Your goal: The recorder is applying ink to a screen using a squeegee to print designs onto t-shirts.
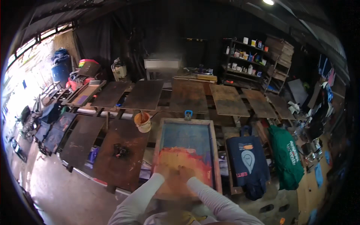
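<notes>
A wood-framed printing screen [215, 157] lies in front of me. Its mesh is blue at the far part, with red and orange ink [176, 154] smeared over the near part. Above the inked area my left hand [163, 170] and my right hand [185, 173] are close together, fingers curled. What they grip is hidden in the blur and blends with the orange ink. A blue clamp [188, 114] sits at the frame's far edge. Left of the frame stands a tub [144, 127] with orange-brown contents and a stick-like handle.
Dark boards [123, 157] stand in rows left and behind. To the right lie a navy printed tote bag [240, 150] and a green tote bag [283, 153]. A small dark lump [121, 150] rests on the left board. Shelves [245, 60] with bottles stand at the back right.
</notes>
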The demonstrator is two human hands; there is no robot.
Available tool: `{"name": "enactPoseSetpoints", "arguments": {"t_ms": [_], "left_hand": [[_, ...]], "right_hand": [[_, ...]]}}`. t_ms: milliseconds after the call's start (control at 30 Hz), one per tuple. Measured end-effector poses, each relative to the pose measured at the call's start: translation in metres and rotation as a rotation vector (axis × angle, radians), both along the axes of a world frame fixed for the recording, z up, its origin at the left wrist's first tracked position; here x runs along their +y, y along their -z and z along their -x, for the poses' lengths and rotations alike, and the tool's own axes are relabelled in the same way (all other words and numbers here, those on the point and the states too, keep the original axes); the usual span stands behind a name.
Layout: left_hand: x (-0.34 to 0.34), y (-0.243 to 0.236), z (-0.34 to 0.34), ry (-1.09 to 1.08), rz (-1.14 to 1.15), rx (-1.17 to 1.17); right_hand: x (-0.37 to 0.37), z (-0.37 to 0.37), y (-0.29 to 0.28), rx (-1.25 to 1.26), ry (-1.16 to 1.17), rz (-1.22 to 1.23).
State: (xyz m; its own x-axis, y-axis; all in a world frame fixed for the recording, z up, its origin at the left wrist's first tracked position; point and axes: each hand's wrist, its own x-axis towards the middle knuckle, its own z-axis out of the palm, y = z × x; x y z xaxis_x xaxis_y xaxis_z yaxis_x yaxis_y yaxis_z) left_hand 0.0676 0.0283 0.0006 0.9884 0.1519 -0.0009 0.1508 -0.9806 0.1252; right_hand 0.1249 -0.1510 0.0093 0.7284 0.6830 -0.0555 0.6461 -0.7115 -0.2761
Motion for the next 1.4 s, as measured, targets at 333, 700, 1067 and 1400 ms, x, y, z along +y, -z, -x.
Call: {"name": "enactPoseSetpoints", "arguments": {"t_ms": [333, 700, 1067, 1400], "left_hand": [[0.015, 0.012, 0.004, 0.226, 0.091, -0.016], [0.026, -0.006, -0.009, 0.388, 0.101, -0.016], [0.048, 0.004, -0.085, 0.453, 0.139, -0.114], [0.053, 0.003, -0.072, 0.337, 0.045, -0.011]], "right_hand": [[-0.004, 0.005, -0.006, 0.068, 0.021, 0.051], [0.013, 0.021, -0.015, 0.041, 0.236, 0.048], [0.027, -0.050, -0.003, -0.157, 0.237, 0.165], [0.048, -0.038, -0.008, -0.063, 0.285, 0.184]]}}
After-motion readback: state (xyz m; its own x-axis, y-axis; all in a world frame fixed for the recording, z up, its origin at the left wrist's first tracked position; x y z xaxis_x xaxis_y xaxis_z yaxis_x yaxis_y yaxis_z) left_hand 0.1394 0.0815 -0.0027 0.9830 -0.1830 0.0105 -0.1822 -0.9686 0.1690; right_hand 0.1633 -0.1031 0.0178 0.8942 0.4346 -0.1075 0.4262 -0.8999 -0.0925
